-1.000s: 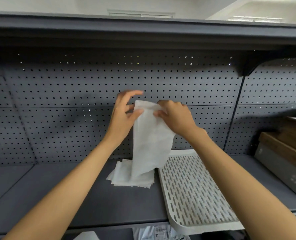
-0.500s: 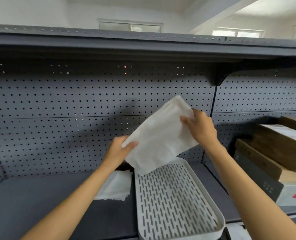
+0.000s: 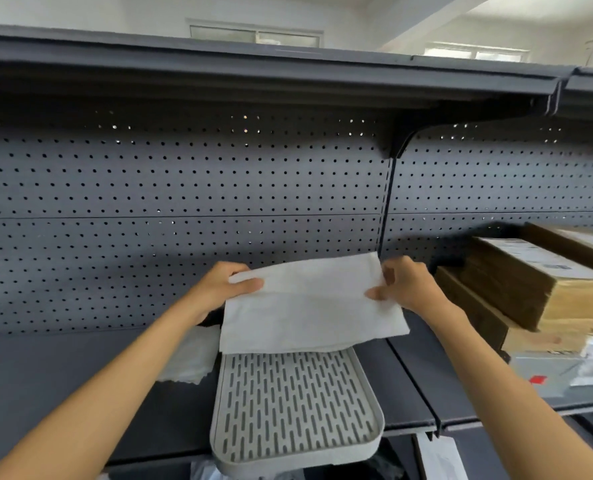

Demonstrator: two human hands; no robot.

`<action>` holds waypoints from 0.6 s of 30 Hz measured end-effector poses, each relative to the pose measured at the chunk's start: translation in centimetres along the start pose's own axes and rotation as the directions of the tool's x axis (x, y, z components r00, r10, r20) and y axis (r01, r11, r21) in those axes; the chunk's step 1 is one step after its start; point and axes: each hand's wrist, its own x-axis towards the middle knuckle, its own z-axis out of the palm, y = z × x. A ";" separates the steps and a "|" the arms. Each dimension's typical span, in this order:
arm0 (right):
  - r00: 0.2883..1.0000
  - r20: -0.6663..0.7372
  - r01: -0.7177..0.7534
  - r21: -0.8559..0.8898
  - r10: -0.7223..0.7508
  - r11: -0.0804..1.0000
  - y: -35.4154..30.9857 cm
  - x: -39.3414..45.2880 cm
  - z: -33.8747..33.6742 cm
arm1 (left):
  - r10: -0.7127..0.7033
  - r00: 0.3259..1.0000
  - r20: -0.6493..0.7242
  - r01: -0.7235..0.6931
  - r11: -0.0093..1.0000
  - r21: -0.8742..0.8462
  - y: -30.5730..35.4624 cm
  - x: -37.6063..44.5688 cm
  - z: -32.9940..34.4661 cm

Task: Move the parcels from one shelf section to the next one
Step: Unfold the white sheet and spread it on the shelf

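While both hands are holding the parcel (image 3: 309, 303), a dark grey shelf (image 3: 80, 382) is running beneath them, backed by pegboard (image 3: 184, 188), with white walls and windows (image 3: 253, 36) showing above the top shelf. Left hand (image 3: 219, 289) is pinching the parcel's left edge, thumb on top; right hand (image 3: 406, 289) is pinching its right edge. Below the grip a slotted tray (image 3: 295, 410) is lying on the shelf, and left of it more parcels (image 3: 191, 358) are resting. Right of the grip, boxes (image 3: 530, 289) are sitting in the next section. Compared with half a second ago, the parcel is lying flatter and lower, nearer the divider (image 3: 387, 202).
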 end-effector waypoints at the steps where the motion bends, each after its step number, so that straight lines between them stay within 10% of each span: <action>1: 0.999 0.043 -0.018 -0.014 0.019 1.000 0.6 -0.1 0.6 | -0.035 0.999 0.026 0.035 0.999 0.017 -0.6 -0.3 0.4; 9: 0.947 0.310 -0.079 -0.033 0.085 0.996 3.9 -2.5 7.4 | -0.165 0.986 0.025 0.147 0.932 0.332 -8.6 -3.3 3.7; 18: 0.952 0.307 0.050 -0.150 -0.002 0.987 2.3 -3.7 9.3 | 0.050 0.983 -0.177 0.068 0.794 0.605 -8.3 -5.6 6.6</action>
